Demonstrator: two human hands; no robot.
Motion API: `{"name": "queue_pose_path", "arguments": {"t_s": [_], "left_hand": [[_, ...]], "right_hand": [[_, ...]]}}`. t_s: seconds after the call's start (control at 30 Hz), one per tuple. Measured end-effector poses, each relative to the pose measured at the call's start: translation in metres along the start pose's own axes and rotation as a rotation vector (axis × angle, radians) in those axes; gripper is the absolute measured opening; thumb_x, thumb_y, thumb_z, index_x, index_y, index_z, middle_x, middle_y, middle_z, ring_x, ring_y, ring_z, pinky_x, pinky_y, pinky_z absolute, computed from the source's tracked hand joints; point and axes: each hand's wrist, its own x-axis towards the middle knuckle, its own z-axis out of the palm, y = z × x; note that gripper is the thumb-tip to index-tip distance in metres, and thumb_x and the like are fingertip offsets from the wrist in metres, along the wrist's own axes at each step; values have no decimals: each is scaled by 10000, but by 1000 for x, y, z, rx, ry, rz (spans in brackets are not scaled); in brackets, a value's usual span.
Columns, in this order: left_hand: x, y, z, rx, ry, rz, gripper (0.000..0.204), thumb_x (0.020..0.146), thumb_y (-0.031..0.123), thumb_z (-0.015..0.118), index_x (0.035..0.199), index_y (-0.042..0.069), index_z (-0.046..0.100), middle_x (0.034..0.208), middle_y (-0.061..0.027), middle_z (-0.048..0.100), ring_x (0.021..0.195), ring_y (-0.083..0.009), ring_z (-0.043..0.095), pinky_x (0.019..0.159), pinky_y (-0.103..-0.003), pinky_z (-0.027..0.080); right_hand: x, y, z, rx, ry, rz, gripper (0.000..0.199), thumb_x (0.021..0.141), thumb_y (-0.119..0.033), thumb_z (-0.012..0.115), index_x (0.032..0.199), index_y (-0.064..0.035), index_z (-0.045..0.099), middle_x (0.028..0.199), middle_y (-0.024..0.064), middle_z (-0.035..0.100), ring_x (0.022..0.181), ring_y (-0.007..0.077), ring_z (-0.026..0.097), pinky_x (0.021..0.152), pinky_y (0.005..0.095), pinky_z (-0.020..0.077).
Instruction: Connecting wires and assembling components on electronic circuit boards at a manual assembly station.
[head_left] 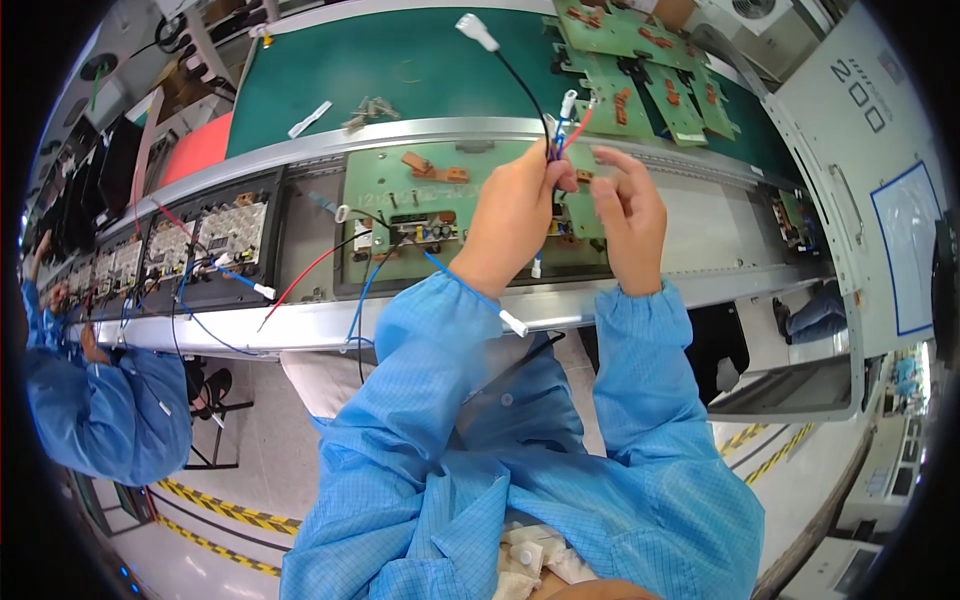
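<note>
My left hand (512, 215) is closed around a small bunch of wires above a green circuit board (375, 180). From its grip rise a black wire (520, 80) ending in a white plug connector (477, 32), a blue wire with a white end (568, 100) and a red wire (580, 128). Just to the right, my right hand (632, 215) is raised with its fingers bent and apart, and no object shows in it. Beneath the hands, the board carries electronic parts and brown clips, partly hidden by my left hand. A loose blue wire (460, 276) with a white connector crosses my left sleeve.
Metal rails (430, 130) border the line of boards. Beyond, on a green mat (400, 60), lie several more boards (620, 95), a pile of small metal parts (370, 112) and a white strip. Black-framed units (230, 235) trail wires leftward, where another person in blue sits. A white cabinet (850, 180) stands right.
</note>
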Motion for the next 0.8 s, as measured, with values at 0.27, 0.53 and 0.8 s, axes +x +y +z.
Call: {"name": "queue_pose_path", "arguments": {"t_s": [0.27, 0.53, 0.8], "left_hand": [[0, -3, 6, 88, -51, 31, 103, 904, 30, 497, 984, -25, 532, 854, -248, 627, 806, -456, 590, 660, -506, 447], [-10, -8, -18, 281, -12, 147, 147, 864, 156, 647, 921, 22, 629, 786, -172, 584, 773, -362, 561, 670, -439, 442], [-9, 7, -12, 459, -45, 5, 154, 827, 211, 690, 856, 59, 681, 718, -113, 594, 752, -294, 567, 617, -434, 446]], "right_hand": [[36, -21, 21, -423, -131, -225, 216, 863, -158, 695, 967, 15, 621, 646, -36, 435, 586, 45, 381, 519, 226, 326], [67, -20, 1, -140, -542, -33, 171, 930, -155, 636, 931, 16, 635, 702, 24, 626, 599, 65, 554, 526, 224, 425], [96, 8, -26, -15, -704, 176, 204, 943, -235, 625, 973, -33, 633, 714, -1, 616, 618, 65, 553, 563, 206, 426]]}}
